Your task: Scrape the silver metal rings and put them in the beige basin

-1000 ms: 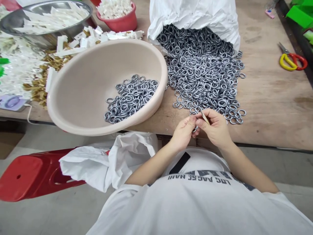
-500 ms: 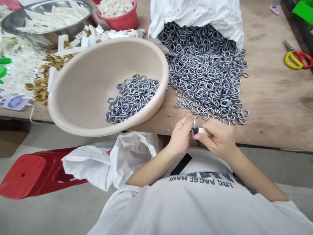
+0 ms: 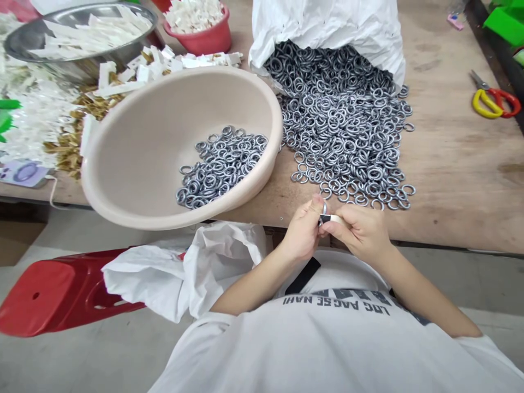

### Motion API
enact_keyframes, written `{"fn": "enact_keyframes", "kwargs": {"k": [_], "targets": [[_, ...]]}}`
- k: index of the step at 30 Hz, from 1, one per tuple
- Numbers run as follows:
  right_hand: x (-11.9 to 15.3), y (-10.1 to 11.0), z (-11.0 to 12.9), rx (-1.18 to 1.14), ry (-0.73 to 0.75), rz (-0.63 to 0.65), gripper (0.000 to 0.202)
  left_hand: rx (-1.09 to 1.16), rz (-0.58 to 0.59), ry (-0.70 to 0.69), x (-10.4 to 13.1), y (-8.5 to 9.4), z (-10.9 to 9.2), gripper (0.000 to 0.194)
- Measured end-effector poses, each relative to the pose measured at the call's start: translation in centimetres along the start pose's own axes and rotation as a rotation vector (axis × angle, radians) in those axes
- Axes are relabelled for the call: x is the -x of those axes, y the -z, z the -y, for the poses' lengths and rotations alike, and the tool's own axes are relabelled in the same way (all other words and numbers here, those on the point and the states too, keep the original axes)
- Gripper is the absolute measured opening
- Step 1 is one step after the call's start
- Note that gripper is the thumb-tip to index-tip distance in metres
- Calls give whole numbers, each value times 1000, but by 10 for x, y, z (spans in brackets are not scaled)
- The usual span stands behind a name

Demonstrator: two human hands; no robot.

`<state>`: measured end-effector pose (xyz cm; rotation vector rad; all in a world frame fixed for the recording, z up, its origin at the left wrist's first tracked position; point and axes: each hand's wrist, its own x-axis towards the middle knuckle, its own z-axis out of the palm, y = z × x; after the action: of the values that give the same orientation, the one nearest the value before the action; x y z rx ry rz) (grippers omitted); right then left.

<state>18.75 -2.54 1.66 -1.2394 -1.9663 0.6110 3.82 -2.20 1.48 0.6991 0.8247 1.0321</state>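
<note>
My left hand is closed on a grey ring, its thumb pressed along the ring's edge. Against that ring, my right hand grips a small tool with a pale body and a black end; its working tip is hidden among the fingers. Both hands meet at the table's front edge, just below a large heap of grey rings that spills from a white sack. To the left stands a wide beige basin with more grey rings gathered at its lower right.
Red-and-yellow scissors lie on the right of the wooden table. At the back left are a metal bowl of white strips and a red bowl of white pieces. A red stool and white cloth are below.
The hands keep their grip on the ring and the tool. The tool's black end appears slightly turned and closer to the left fingers. The camera view has shifted slightly.
</note>
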Motion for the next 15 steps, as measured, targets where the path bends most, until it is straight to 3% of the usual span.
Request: {"fn": "enact_keyframes", "kwargs": {"k": [5,10,15], "targets": [[0,7,-11,-117,-180,-220,37,20,88,-53,3,-1,-4,62],[4,-5,-3,-205,-150,-188,24,91,-78,-18,-5,3,-3,55],[-1,-24,-1,-217,-219,-256,36,229,-187,-12,-9,3,0,44]]}}
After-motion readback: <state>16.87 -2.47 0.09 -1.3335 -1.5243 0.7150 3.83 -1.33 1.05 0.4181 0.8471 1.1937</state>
